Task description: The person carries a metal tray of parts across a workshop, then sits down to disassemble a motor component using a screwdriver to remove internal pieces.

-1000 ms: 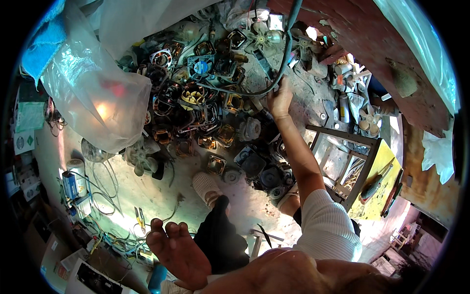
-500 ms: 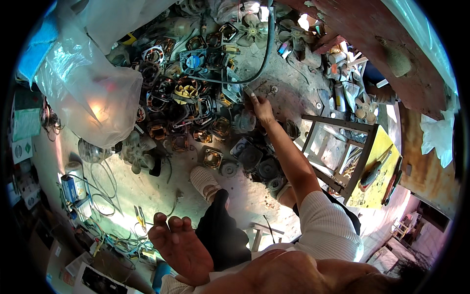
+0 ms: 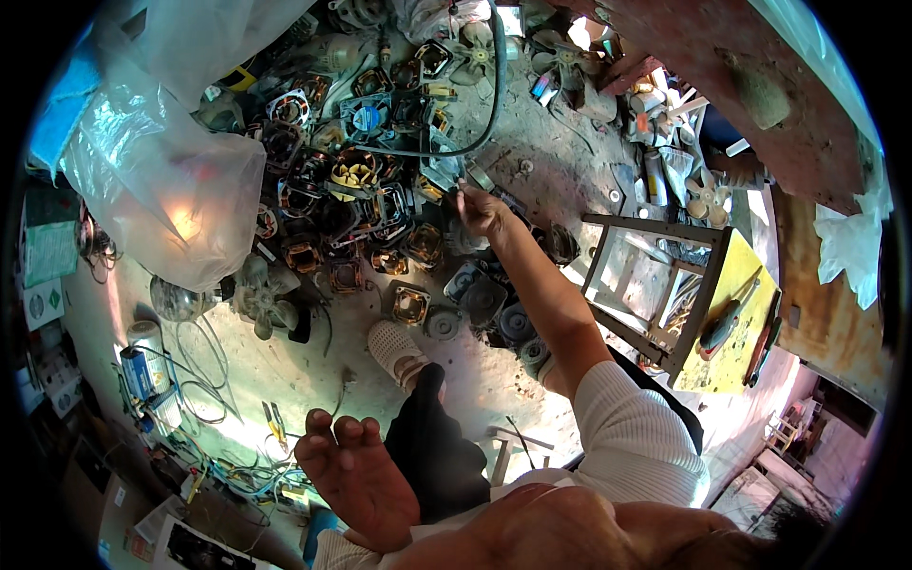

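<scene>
My right hand point(image 3: 483, 211) reaches far forward over the floor, at the right edge of a heap of motor parts. Its fingers are drawn together by a pale, translucent piece point(image 3: 443, 173); whatever they pinch is too small to make out. Close beyond the fingertips lies a small round ring-like part point(image 3: 479, 177). Copper-wound motor cores point(image 3: 410, 304) fill the heap to the left of this hand, and dark round motor housings point(image 3: 483, 300) sit nearer to me. Held palm up near my body, my left hand point(image 3: 366, 480) is open and empty, its fingers loosely bent.
A black hose point(image 3: 498, 85) curves over the heap. On the right, a metal-framed stool point(image 3: 703, 313) lies on its side, with a screwdriver point(image 3: 730, 318) by its yellow panel. A plastic bag point(image 3: 171, 190) hangs at left. Pliers point(image 3: 275, 423) and cables lie lower left.
My right hand has moved slightly left and toward the heap's edge, and its fingers have drawn closer together. The view has shifted a little. My left hand keeps its pose.
</scene>
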The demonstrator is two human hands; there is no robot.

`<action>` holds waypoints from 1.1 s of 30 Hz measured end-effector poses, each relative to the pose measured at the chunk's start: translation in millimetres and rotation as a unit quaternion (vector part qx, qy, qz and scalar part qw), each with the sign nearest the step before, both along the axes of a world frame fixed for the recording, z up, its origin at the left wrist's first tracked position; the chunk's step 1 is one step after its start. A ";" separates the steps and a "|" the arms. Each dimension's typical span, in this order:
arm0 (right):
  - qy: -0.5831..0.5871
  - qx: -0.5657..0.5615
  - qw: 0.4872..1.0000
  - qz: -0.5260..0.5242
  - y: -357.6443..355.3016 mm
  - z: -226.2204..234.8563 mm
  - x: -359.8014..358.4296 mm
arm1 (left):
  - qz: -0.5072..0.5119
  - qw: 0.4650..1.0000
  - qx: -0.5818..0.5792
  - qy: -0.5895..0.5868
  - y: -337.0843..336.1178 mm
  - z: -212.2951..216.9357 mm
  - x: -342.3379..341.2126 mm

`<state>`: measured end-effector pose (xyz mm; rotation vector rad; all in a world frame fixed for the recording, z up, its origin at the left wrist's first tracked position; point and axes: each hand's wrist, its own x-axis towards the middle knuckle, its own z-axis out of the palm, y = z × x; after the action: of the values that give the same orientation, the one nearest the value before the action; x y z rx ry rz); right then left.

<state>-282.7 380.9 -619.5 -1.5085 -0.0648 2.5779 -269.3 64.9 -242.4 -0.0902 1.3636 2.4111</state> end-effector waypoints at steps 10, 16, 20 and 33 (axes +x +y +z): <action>0.024 0.159 0.985 -0.066 -6.3 62.1 18.9 | 0.009 0.999 -0.005 -0.037 -2.4 -3.2 -1.7; -0.134 0.230 0.951 -0.157 79.4 39.5 83.2 | -0.013 1.000 0.019 -0.012 -1.4 -8.6 -3.1; -0.194 0.229 0.938 -0.173 139.1 -6.3 128.8 | -0.043 0.997 0.040 0.042 -8.6 -19.2 -6.3; -0.323 0.310 0.891 -0.075 152.2 -46.0 151.3 | 0.022 0.997 0.016 -0.077 -3.2 -5.0 -12.0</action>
<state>-131.4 533.1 -665.5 -1.8853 -0.7305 1.5844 -281.3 61.7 -247.4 -0.2935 1.2658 2.4068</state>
